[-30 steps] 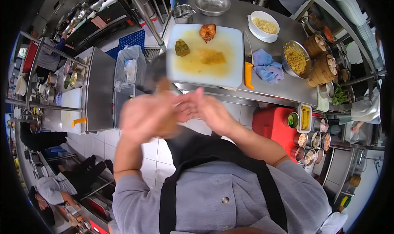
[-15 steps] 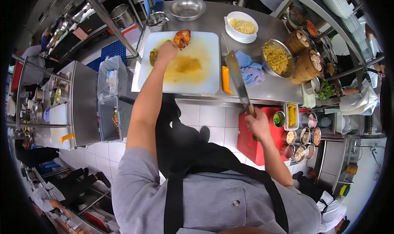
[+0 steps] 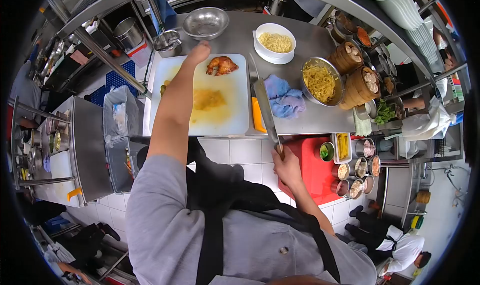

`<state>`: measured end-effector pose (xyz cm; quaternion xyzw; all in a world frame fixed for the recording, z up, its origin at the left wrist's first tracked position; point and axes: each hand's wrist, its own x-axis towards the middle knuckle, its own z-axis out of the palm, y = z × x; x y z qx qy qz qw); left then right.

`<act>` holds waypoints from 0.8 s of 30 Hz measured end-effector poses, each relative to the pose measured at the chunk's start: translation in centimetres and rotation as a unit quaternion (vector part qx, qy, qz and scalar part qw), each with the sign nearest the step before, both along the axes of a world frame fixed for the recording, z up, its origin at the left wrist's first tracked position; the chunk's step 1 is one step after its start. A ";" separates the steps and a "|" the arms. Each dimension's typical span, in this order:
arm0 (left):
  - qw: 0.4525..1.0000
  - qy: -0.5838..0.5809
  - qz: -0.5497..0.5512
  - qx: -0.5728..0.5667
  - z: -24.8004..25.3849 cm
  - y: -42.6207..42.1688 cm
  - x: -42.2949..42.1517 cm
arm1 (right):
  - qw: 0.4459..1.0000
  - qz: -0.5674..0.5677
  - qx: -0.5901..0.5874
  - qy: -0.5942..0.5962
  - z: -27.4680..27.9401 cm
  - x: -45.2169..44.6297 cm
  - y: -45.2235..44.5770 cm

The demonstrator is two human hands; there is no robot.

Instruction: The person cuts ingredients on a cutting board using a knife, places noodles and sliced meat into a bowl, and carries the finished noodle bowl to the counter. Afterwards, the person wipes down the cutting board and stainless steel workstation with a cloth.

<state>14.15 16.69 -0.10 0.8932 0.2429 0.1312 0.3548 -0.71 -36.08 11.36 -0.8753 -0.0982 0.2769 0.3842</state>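
My right hand (image 3: 287, 165) grips the wooden handle of a cleaver (image 3: 267, 111), its broad blade pointing away from me beside the cutting board. My left hand (image 3: 198, 53) is over the far edge of the white cutting board (image 3: 236, 122), close to a shallow steel bowl (image 3: 206, 24); its fingers are too hidden to read. A browned piece of roast chicken (image 3: 221, 65) lies on the board, right of my left hand. Yellowish juice (image 3: 207, 100) stains the board's middle. My left forearm partly covers some green pickled pieces (image 3: 163, 87) at the board's left.
A knife with an orange handle (image 3: 258, 116) lies right of the board, near a blue cloth (image 3: 284, 97). Further right are a white bowl of noodles (image 3: 276, 42), a steel bowl of yellow noodles (image 3: 320, 81) and bamboo steamers (image 3: 361, 87). A red box (image 3: 305, 167) stands below.
My left hand has moved from beside the chicken to past the board's far edge. The chicken now lies turned on the board. The cleaver stays in my right hand; the view has shifted.
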 end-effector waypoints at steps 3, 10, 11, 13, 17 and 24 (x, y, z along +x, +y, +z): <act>0.995 -0.041 0.069 0.056 5.3 -2.3 -3.4 | 0.995 0.051 0.000 -0.084 -1.5 1.2 3.7; 0.983 -0.129 0.131 -0.024 8.3 -4.5 -15.9 | 0.974 0.125 -0.008 -0.190 -0.4 4.4 8.8; 0.983 -0.128 0.129 -0.026 8.6 -4.9 -16.8 | 0.971 0.110 0.014 -0.214 1.2 4.4 9.6; 0.975 -0.122 0.177 -0.051 9.3 -5.6 -17.7 | 0.958 0.077 0.099 -0.258 3.2 5.3 12.2; 0.990 -0.090 0.095 -0.060 9.2 -7.1 -16.2 | 0.948 0.088 0.086 -0.293 4.5 9.6 17.7; 0.997 0.080 -0.004 -0.004 7.2 -7.3 -15.0 | 0.951 0.145 0.018 -0.274 1.1 7.6 16.4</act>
